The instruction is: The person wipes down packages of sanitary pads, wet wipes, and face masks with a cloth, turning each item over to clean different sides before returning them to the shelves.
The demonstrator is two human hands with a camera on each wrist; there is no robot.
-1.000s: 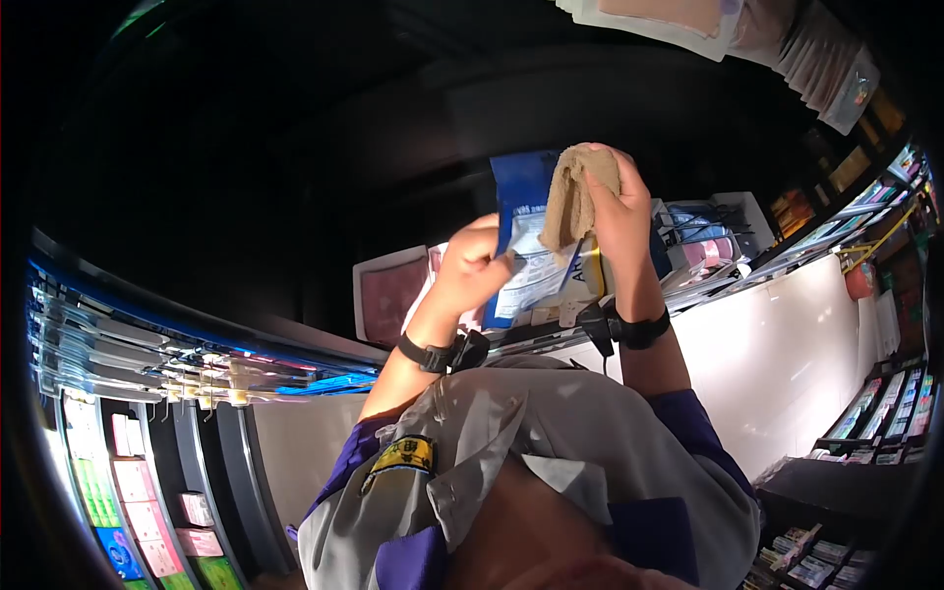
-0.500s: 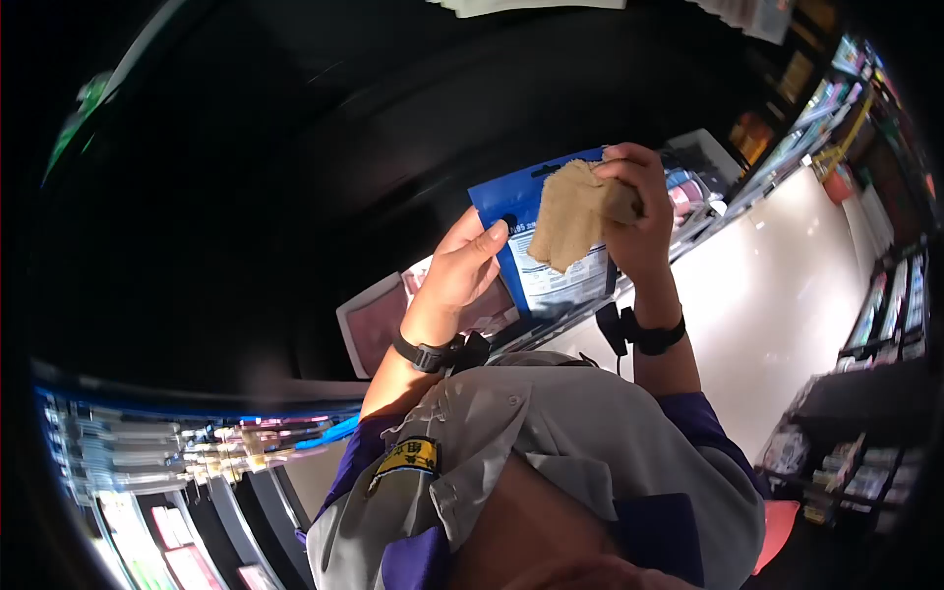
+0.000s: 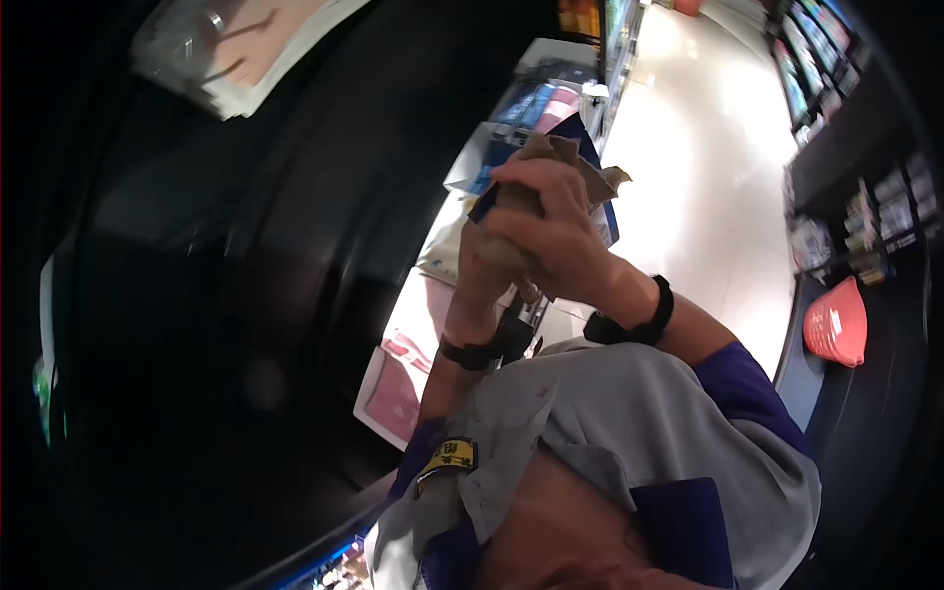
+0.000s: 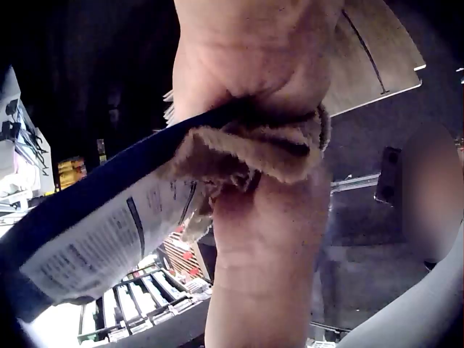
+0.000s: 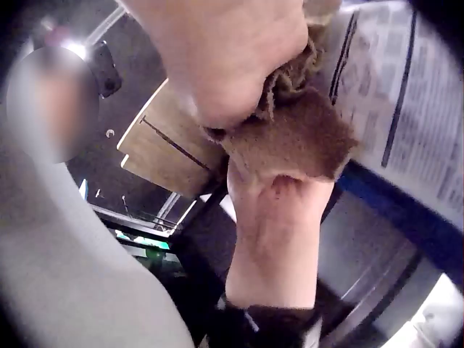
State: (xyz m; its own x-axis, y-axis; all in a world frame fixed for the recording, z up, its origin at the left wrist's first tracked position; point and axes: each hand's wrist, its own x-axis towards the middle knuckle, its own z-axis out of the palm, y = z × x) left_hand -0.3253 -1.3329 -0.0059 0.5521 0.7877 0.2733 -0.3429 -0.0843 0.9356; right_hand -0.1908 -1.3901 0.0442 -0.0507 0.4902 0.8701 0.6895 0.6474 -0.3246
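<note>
My right hand [image 3: 560, 231] grips a crumpled brown cloth [image 3: 551, 149], its fingers curled over the top and loose corners sticking out. Beneath it, mostly covered in the head view, my left hand [image 3: 477, 280] holds a flat blue mask packet [image 4: 109, 239] with a white panel of small print. In the right wrist view, the cloth [image 5: 297, 138] lies between the two hands, bunched against the packet [image 5: 406, 87]. The left wrist view shows cloth folds pressed close to the packet's edge. Most of the left fingers are hidden.
White trays with pink packs [image 3: 388, 393] and blue packs [image 3: 526, 103] line the shelf edge beyond the hands. Up left hangs a pale pack [image 3: 261, 49]. A red basket [image 3: 838, 324] stands at the right, by dark shelving. Bright floor [image 3: 698, 167] runs along the aisle.
The right hand with the cloth has come across the packet, over the left hand. The packet has turned, its printed face mostly out of the head view. The head view has swung round.
</note>
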